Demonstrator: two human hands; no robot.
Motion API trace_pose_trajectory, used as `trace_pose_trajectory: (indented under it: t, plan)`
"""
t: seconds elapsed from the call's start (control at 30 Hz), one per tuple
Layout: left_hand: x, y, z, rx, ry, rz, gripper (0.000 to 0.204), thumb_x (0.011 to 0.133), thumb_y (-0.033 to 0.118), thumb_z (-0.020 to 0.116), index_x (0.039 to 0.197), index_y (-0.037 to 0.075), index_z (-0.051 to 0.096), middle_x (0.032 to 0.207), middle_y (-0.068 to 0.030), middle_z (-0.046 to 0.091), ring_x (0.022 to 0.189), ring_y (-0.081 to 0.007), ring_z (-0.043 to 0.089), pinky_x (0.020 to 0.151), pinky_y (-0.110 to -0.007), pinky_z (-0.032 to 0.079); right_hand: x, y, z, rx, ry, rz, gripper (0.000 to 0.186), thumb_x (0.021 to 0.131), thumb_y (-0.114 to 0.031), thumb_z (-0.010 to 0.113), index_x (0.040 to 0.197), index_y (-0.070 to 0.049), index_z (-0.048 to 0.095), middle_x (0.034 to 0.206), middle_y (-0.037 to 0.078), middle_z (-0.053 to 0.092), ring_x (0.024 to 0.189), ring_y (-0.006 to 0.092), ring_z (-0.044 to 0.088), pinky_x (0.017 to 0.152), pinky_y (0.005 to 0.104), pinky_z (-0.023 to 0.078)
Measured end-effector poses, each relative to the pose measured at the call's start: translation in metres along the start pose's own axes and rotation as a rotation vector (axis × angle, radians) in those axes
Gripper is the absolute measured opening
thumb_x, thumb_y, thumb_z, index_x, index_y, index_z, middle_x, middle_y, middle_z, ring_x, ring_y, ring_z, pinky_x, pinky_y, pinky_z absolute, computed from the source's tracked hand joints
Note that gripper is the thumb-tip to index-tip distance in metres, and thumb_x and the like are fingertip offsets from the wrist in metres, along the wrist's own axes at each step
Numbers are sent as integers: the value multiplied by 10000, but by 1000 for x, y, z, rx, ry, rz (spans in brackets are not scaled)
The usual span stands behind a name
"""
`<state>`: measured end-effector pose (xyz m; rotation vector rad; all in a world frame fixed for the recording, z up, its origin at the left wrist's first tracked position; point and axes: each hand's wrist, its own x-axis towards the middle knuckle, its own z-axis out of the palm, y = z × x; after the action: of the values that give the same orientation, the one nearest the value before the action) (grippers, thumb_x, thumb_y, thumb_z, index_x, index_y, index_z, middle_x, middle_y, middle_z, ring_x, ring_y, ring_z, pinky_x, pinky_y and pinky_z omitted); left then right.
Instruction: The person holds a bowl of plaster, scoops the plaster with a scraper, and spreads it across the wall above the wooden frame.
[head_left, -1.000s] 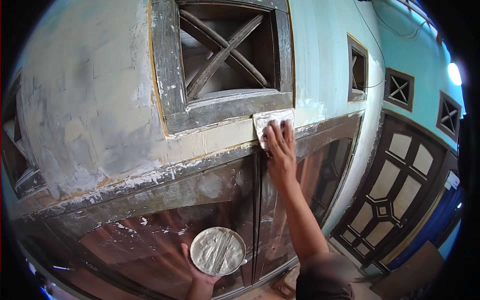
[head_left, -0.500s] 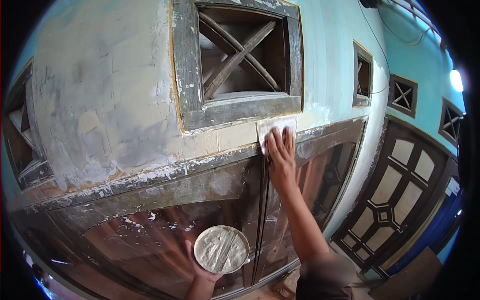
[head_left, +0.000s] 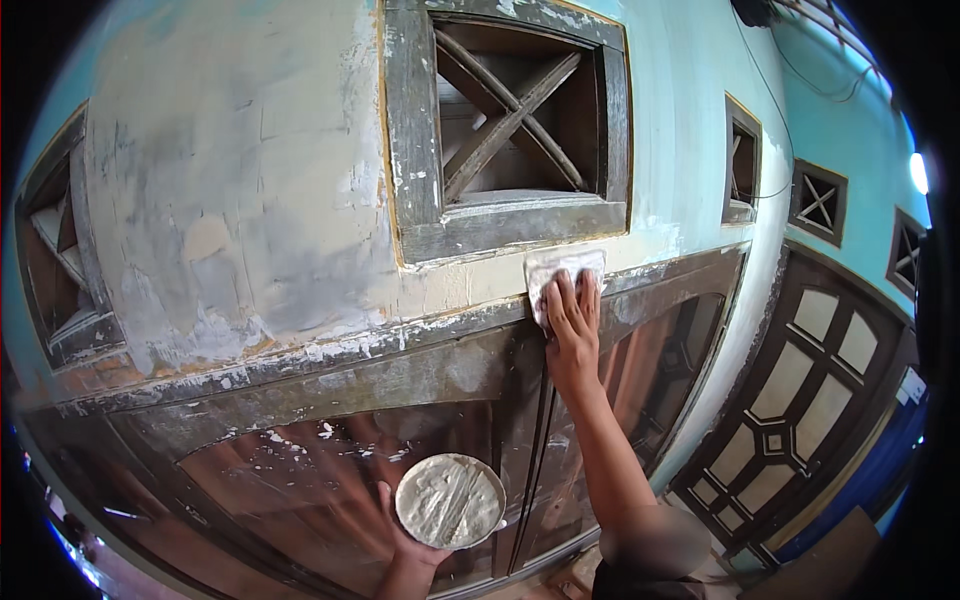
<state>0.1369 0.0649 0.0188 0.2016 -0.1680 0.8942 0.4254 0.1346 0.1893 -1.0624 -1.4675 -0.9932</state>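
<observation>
My right hand (head_left: 573,312) presses a thin, flat, whitish filler spreader (head_left: 566,263) against the strip of wall under the vented opening. Its fingers lie across the spreader's face, and the lower part covers the top edge of the dark wooden frame (head_left: 420,330). Lower down, my left hand (head_left: 412,535) holds up a round, shallow bowl (head_left: 404,517) from beneath and the side. Thick off-white filler paste (head_left: 450,497) fills it, with ridges across its surface. Most of the left fingers are hidden under the bowl.
Above the spreader is a weathered wooden vent frame (head_left: 510,232) with crossed bars. Patchy filler coats the wall (head_left: 250,180) to the left. Glazed panels (head_left: 330,470) with white flecks stand behind the bowl. A panelled door (head_left: 780,400) is at the right.
The whole view has shifted a little, so the wall appears farther right. Against the wall, the right hand and spreader have slid slightly down and left. The left hand still holds the bowl.
</observation>
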Motion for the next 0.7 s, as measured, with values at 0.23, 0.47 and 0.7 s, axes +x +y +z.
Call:
trace_pose_trajectory:
  t: [0.23,0.47,0.7]
  plan:
    - [-8,6,-2,25,12,36,907,903,771,340,1452,60,463,1484,-209,455,1353,-446,431,1095,-663,331,-8,-11,-22,-15,167,-11,695,710,222,536,1358,-28,565,1438,218,512,1421,503,308,1141,571,304]
    - [-3,3,-3,-57,-69,-6,907,909,765,342,1457,51,452,1489,-215,446,1359,-450,422,1104,-665,318,-3,-20,-3,9,-60,-10,715,751,143,534,1432,-69,491,1531,135,418,1457,469,249,1165,621,192]
    - [-4,-9,-23,-54,-67,-30,908,906,766,354,1460,53,449,1487,-216,447,1358,-451,423,1100,-669,319,-56,-31,-46,48,-78,39,717,750,143,608,1433,-26,472,1523,187,421,1449,481,271,1152,609,226]
